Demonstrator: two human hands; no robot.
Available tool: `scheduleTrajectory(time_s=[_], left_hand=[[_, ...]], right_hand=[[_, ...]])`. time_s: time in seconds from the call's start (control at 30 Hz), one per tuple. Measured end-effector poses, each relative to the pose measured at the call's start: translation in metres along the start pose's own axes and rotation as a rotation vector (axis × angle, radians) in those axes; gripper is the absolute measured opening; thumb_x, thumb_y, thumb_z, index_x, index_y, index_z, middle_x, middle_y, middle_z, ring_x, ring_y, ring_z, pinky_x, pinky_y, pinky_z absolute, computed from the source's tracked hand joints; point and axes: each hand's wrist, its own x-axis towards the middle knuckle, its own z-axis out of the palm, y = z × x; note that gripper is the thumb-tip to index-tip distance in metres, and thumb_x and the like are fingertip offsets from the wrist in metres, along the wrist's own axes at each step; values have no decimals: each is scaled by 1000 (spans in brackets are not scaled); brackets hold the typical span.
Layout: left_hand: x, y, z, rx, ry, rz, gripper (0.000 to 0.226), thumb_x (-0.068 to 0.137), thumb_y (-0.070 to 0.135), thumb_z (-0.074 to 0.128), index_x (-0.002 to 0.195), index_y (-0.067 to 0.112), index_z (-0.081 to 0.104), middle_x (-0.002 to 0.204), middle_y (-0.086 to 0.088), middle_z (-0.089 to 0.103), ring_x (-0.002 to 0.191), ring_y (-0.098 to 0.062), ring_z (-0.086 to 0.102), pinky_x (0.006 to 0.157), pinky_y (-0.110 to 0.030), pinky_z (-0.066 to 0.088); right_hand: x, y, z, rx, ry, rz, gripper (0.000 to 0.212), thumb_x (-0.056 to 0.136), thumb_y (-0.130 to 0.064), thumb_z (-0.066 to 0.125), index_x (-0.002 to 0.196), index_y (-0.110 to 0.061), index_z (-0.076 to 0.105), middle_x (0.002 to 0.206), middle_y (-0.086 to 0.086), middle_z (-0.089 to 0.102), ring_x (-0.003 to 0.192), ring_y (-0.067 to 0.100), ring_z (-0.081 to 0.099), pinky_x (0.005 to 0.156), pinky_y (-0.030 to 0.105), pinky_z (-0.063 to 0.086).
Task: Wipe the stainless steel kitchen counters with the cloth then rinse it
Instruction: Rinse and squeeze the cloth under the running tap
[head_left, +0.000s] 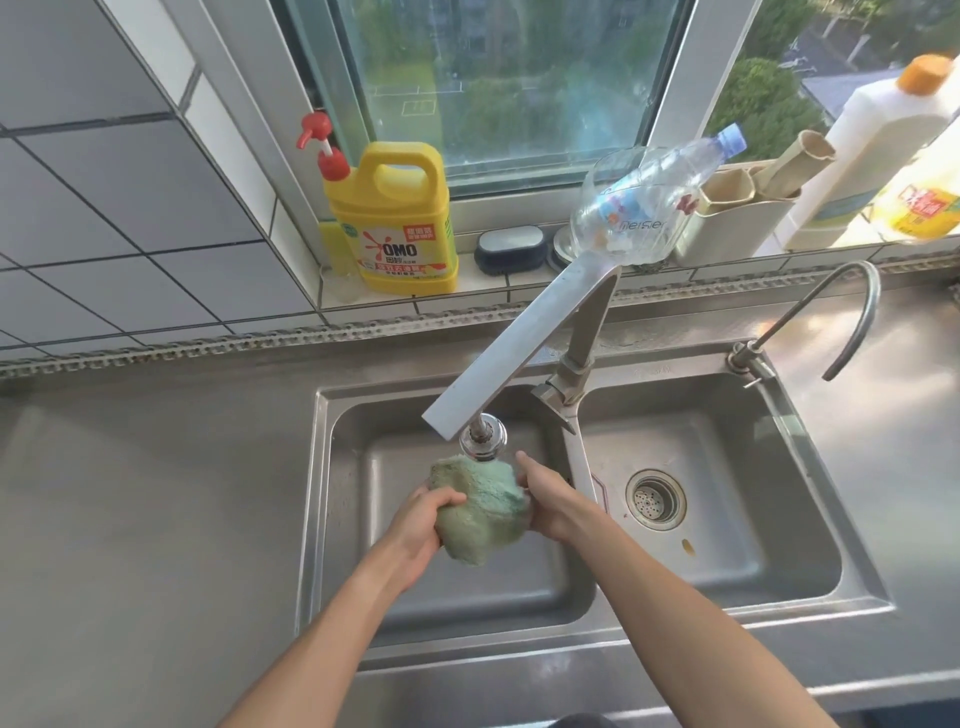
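grey tiled wall (104, 208), daylit window (498, 83), cluttered sill (519, 283).

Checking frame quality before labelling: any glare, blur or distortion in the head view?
Head view: wide-angle bending of the tiled wall; sunlight washes out the white orange-capped bottle; soft daylight sheen on the steel double sink; green cloth and both hands sharp.

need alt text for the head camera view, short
Two hands, left hand and right hand, grip a bunched green cloth under the tap over the left basin of a steel double sink.
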Motion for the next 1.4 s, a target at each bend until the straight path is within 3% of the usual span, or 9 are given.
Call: scheduleTrajectory(time_s=[0.13, 0.27, 0.4, 0.6, 0.7, 0.97, 1.1, 1.3, 1.4], left_hand=[[1, 1, -2, 24, 22, 3, 28, 93, -3, 57, 113, 11, 71, 104, -11, 81, 93, -25, 76, 88, -40, 58], [0, 2, -10, 99, 65, 11, 28, 94, -5, 56, 110, 14, 70, 96, -5, 82, 90, -21, 75, 84, -37, 58], [3, 2, -17, 128, 86, 8, 30, 95, -5, 56, 112, 16, 69, 92, 0, 82, 82, -14, 77, 75, -32, 58], [5, 7, -2, 167, 62, 11, 27, 100, 4, 58, 123, 13, 69, 109, -7, 81, 103, -26, 76, 96, -44, 58], [8, 11, 5, 152, 63, -10, 28, 103, 14, 58, 128, 5, 69, 115, -13, 79, 104, -29, 74, 93, -42, 57], [10, 25, 15, 41, -139, -101, 75, 98, 78, 32, 125, 23, 77, 127, -5, 76, 118, -24, 74, 90, -44, 63], [19, 22, 11, -49, -145, -151, 92, 92, 86, 22, 139, 18, 63, 131, -9, 74, 122, -29, 71, 100, -50, 57], [22, 18, 20, -78, -164, -156, 113, 71, 100, 39, 138, 13, 63, 133, -14, 72, 123, -32, 70, 98, -51, 58], [25, 12, 23, -77, -145, -174, 108, 80, 97, 30, 139, 11, 62, 132, -15, 73, 122, -31, 71, 104, -52, 55]], right_hand=[[0, 3, -1, 96, -100, -113, 37, 102, -28, 54, 118, 0, 72, 94, 12, 65, 85, 28, 57, 77, 37, 45], [-4, 0, -2, 46, -86, -228, 27, 101, -15, 51, 106, -6, 75, 82, 5, 71, 66, 19, 63, 58, 27, 46], [-2, -4, 3, 19, -51, -273, 22, 104, -15, 53, 92, -18, 71, 81, 0, 71, 68, 14, 63, 64, 27, 48], [-4, 2, -5, 47, 67, -370, 22, 105, -13, 51, 107, -10, 73, 93, 9, 73, 75, 18, 64, 60, 27, 47], [-6, 3, -9, 83, 84, -402, 20, 103, -10, 54, 101, -10, 74, 96, 16, 76, 81, 23, 69, 75, 35, 54], [-10, 4, -22, 82, -37, -347, 22, 89, -15, 76, 110, -8, 72, 101, 8, 80, 87, 21, 77, 67, 28, 56], [-9, 2, -27, 91, 1, -358, 29, 86, 0, 76, 114, -6, 69, 102, 10, 79, 91, 25, 76, 73, 33, 58], [-14, -3, -33, 88, 52, -462, 29, 89, 12, 66, 111, -6, 68, 91, 3, 80, 72, 12, 76, 51, 18, 53], [-14, 4, -36, 79, 80, -514, 30, 89, 15, 63, 112, -4, 69, 100, 9, 80, 85, 20, 76, 69, 27, 61]])
